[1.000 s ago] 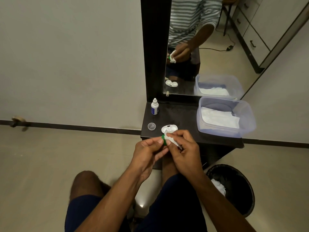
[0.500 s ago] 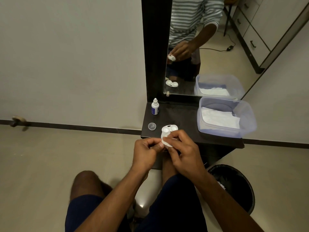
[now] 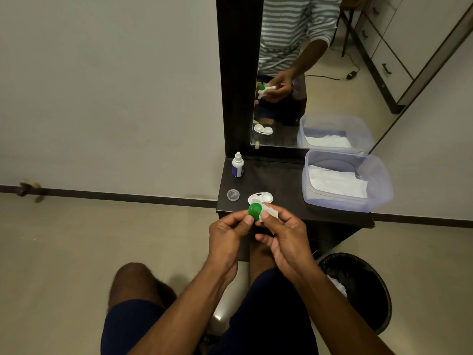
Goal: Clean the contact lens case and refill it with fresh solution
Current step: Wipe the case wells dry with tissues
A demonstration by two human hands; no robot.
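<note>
Both your hands meet at near shelf edge: left hand (image 3: 228,233) pinches green cap (image 3: 255,210), right hand (image 3: 284,233) grips white tissue (image 3: 268,211) against it. Open lens case (image 3: 260,198) lies just beyond on dark shelf (image 3: 284,185). Solution bottle (image 3: 237,165) far left, clear tub (image 3: 345,179) right, bin (image 3: 358,290) near right.

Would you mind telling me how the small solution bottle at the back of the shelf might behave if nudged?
The solution bottle stands upright, tall and narrow on a small base, so a sideways nudge would probably tip it. It looks like small plastic, so likely light. Its round body suggests it may roll on the dark shelf once down.
</note>
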